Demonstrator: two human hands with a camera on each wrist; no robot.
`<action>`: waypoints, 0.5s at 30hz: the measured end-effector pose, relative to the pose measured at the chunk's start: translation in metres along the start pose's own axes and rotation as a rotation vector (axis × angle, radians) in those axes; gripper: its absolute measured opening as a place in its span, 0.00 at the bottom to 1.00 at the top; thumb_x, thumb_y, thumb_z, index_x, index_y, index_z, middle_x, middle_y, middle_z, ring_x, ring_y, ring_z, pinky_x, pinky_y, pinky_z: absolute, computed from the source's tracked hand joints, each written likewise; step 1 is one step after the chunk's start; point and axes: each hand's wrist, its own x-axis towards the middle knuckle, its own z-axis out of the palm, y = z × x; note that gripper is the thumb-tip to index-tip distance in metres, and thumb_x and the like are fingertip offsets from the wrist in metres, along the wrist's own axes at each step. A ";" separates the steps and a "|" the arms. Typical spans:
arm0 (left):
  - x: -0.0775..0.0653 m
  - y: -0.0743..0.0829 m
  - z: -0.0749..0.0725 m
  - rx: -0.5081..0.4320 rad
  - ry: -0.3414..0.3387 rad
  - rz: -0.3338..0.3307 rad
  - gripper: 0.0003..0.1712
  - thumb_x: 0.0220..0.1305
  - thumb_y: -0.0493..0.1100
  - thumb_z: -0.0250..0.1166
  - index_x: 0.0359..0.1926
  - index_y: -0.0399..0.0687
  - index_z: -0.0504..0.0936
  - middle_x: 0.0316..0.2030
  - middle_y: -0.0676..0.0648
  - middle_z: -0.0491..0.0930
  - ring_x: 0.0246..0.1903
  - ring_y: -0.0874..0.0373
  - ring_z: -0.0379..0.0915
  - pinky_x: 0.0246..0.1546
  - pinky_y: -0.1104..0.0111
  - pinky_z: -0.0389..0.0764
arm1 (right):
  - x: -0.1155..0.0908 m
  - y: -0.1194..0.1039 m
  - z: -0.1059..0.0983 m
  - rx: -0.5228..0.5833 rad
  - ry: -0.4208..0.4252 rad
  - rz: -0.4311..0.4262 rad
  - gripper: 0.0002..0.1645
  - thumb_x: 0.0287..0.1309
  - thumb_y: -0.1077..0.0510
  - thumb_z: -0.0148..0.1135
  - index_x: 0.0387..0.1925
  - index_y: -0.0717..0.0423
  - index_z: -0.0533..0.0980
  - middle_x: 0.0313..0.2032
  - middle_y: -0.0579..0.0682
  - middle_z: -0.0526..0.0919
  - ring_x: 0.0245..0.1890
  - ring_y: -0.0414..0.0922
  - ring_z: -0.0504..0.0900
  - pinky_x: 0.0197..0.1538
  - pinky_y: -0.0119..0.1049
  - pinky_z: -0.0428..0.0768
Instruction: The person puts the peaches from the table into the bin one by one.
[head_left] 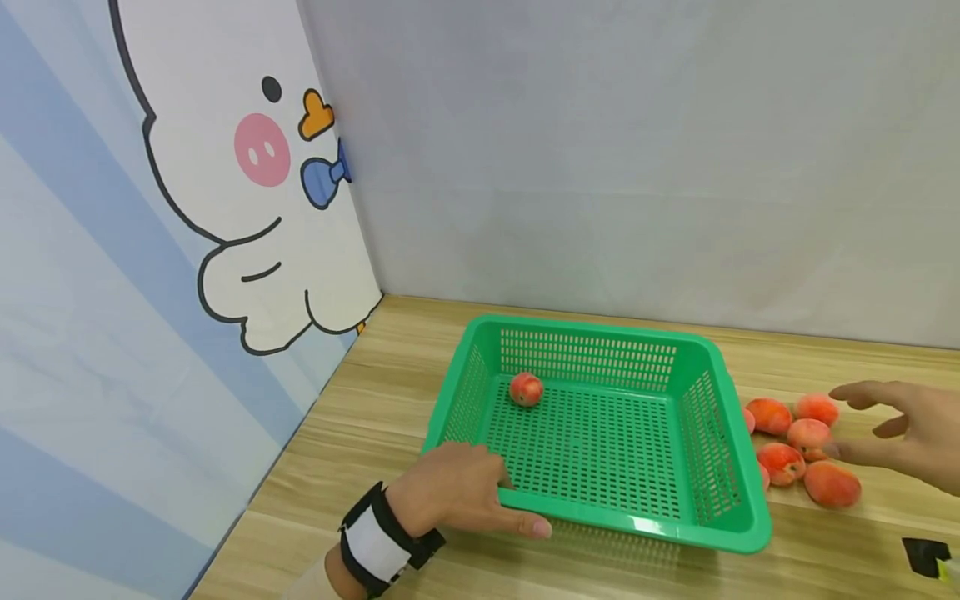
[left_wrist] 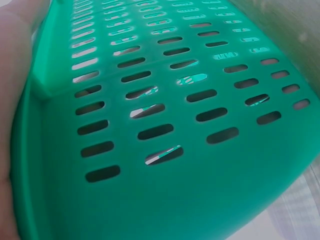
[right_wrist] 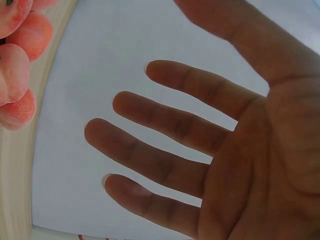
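A green plastic basket point(head_left: 585, 504) with slotted walls sits on the wooden table, one peach point(head_left: 527, 389) in its far left part. My left hand point(head_left: 457, 487) grips the near left rim, thumb along the outside and fingers over the edge; the left wrist view shows the slotted wall point(left_wrist: 165, 125) close up beside that hand. To the basket's right lies a group of red-orange peaches point(head_left: 809, 437), a few partly hidden by its wall. My right hand point(head_left: 911, 429) is at the right of these peaches, holding nothing. Its fingers point(right_wrist: 150, 150) are spread in the right wrist view.
A pale grey wall point(head_left: 637, 167) stands behind the table point(head_left: 360, 417). At the left is a panel with a cartoon bird point(head_left: 225, 167). A small black object point(head_left: 924, 555) lies at the lower right.
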 end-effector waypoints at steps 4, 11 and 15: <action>0.000 0.000 0.000 -0.003 0.001 0.001 0.41 0.46 0.85 0.50 0.08 0.56 0.57 0.09 0.59 0.46 0.10 0.65 0.44 0.14 0.70 0.54 | 0.001 -0.003 0.000 0.002 -0.052 0.002 0.50 0.47 0.36 0.70 0.56 0.73 0.67 0.48 0.80 0.68 0.31 0.67 0.78 0.24 0.49 0.78; 0.000 0.000 0.000 0.000 0.004 0.005 0.41 0.46 0.85 0.50 0.08 0.56 0.57 0.09 0.59 0.46 0.10 0.65 0.44 0.14 0.69 0.54 | 0.001 -0.007 0.004 0.052 -0.098 -0.011 0.47 0.46 0.41 0.73 0.56 0.72 0.68 0.47 0.80 0.69 0.32 0.65 0.79 0.26 0.50 0.78; 0.000 -0.001 0.000 0.003 0.005 0.005 0.41 0.46 0.85 0.49 0.08 0.56 0.57 0.09 0.59 0.47 0.10 0.65 0.45 0.14 0.69 0.55 | 0.002 -0.007 0.007 0.081 -0.136 -0.023 0.47 0.46 0.45 0.74 0.58 0.73 0.66 0.48 0.79 0.68 0.33 0.64 0.78 0.27 0.50 0.78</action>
